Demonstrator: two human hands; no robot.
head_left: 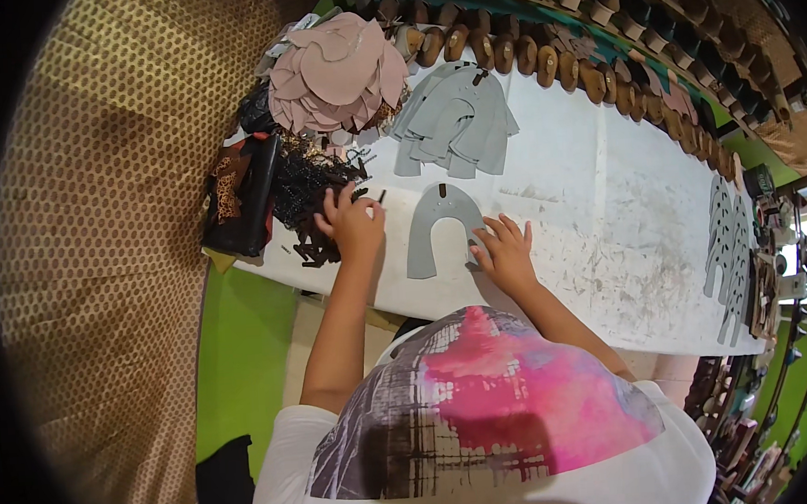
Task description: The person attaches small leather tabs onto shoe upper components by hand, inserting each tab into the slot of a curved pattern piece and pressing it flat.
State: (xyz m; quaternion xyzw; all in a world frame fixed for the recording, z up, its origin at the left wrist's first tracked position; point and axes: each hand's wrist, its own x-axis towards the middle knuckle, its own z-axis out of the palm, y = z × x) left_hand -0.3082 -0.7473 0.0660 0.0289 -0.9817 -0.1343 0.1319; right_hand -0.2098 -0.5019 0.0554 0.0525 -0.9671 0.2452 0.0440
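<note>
My left hand is beside a heap of small dark strips. Its thumb and forefinger pinch one small dark strip, while the other fingers spread toward the heap. In front of me lies a grey arch-shaped shoe-upper piece with a small dark tab at the top of its curve. Fingers apart, my right hand rests at the right leg of this piece and holds nothing. Beyond it is a stack of similar grey pieces, the uppermost also bearing a dark tab.
Pink cut pieces form a round pile at the far left, above tangled dark trims. A black box-like item stands at the table's left edge. Wooden shoe lasts line the back. Perforated grey pieces lie at the right end.
</note>
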